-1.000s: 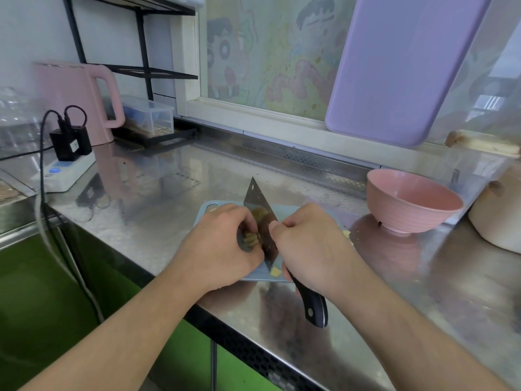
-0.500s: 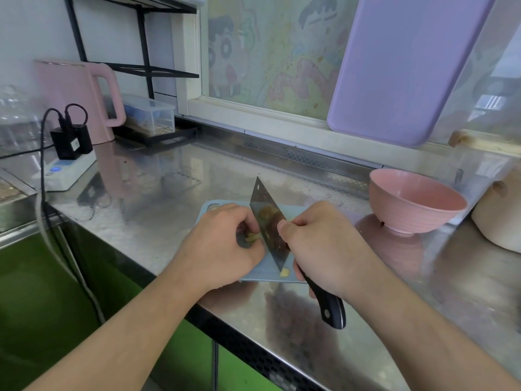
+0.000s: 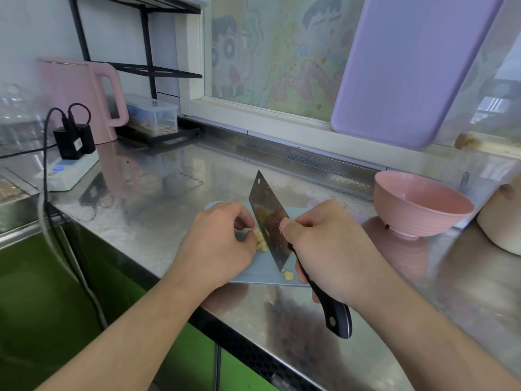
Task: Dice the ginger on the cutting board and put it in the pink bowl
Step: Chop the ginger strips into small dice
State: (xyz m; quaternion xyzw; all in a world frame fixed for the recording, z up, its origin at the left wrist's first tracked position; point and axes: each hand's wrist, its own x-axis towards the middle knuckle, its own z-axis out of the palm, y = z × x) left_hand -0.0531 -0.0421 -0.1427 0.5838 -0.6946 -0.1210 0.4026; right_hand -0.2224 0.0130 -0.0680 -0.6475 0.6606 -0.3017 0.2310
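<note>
Now both hands curl shut — the left hand (image 3: 220, 244) pinches pale yellow ginger pieces (image 3: 260, 240) on the light blue cutting board (image 3: 255, 273), the right hand (image 3: 329, 249) grips the black-handled steel cleaver (image 3: 269, 221), blade pointing away-left. Well right on the steel tabletop (image 3: 169, 198) stands the pink bowl (image 3: 420, 207).

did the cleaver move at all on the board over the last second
Yes. The cleaver, gripped by the right hand, has shifted slightly right toward the pink bowl, judged against the cutting board; more ginger now shows beside its left face.
</note>
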